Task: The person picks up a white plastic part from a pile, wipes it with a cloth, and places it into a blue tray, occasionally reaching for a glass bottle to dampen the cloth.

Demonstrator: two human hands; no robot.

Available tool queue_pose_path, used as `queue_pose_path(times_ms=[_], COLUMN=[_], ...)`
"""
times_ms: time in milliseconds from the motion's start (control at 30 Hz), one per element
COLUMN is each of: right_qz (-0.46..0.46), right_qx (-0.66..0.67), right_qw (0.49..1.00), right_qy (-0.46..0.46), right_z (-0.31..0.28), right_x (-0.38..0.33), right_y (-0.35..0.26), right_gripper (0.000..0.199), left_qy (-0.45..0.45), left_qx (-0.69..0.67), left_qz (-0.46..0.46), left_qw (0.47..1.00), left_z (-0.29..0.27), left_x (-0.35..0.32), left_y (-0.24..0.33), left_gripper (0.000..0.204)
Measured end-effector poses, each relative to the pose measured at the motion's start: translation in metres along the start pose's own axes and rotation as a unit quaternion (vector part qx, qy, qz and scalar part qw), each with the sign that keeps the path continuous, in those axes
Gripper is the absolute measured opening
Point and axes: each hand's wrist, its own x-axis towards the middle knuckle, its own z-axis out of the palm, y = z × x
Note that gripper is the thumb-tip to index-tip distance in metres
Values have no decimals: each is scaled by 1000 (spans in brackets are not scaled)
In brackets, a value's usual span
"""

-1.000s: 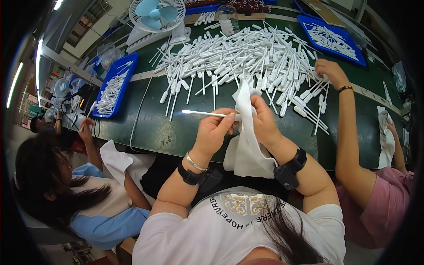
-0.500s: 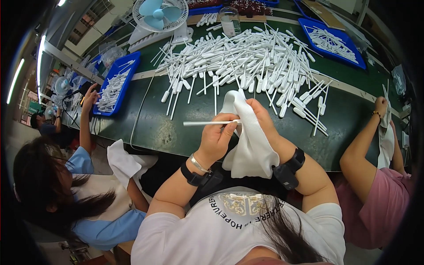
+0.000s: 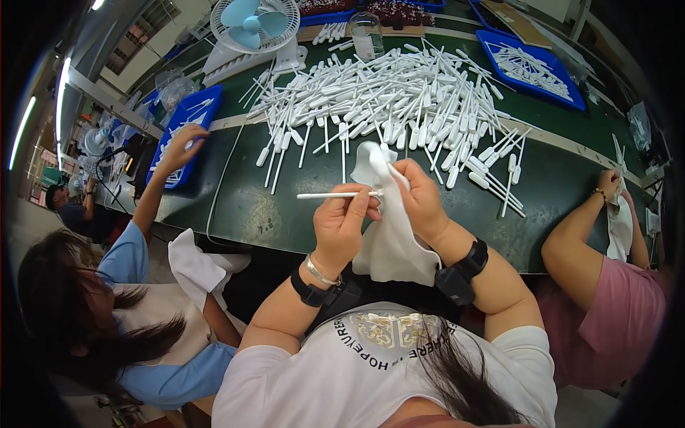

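Between the thumb and fingers of my left hand [image 3: 341, 220] is a white plastic stick [image 3: 314, 195], its thin shaft pointing left. The stick's other end reaches the white cloth [image 3: 394, 246], which partly hides it. My right hand [image 3: 422, 200] is closed on the upper part of that cloth, and the rest hangs down past the table edge. Beyond both hands spreads a large heap of similar white sticks [image 3: 371, 96] with flattened, paddle-like ends, lying on the green table [image 3: 278, 221].
A blue tray [image 3: 187, 171] of sticks lies at left, under a co-worker's hand [image 3: 184, 145]. Another blue tray [image 3: 581, 105] is at far right. A fan [image 3: 251, 23] and a clear bottle [image 3: 366, 43] stand behind the heap. At right, another co-worker's hands [image 3: 609, 182] hold a cloth.
The left co-worker's hand has moved right and down over the blue tray. My hands stay close together; the stick has tilted slightly and the cloth's upper fold has shifted left.
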Motion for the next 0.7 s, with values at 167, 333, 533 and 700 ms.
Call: queue_pose_path(times_ms=[167,333,533,700], right_qz=[-4,6,-63,103], right_qx=[167,183,-161,348], right_qw=[985,983,978,928], right_qy=[29,4,119,79], right_z=[-6,0,3,-7], right_x=[8,6,5,12], right_y=[14,20,12,-11], right_gripper=[16,16,18,17], left_qy=[16,7,-62,-40], left_qx=[-35,115,366,30], left_qz=[62,110,154,48], left_qw=[997,987,916,998], left_z=[6,9,12,0], left_x=[1,2,5,10], left_y=[6,6,7,9], left_gripper=[12,13,14,14])
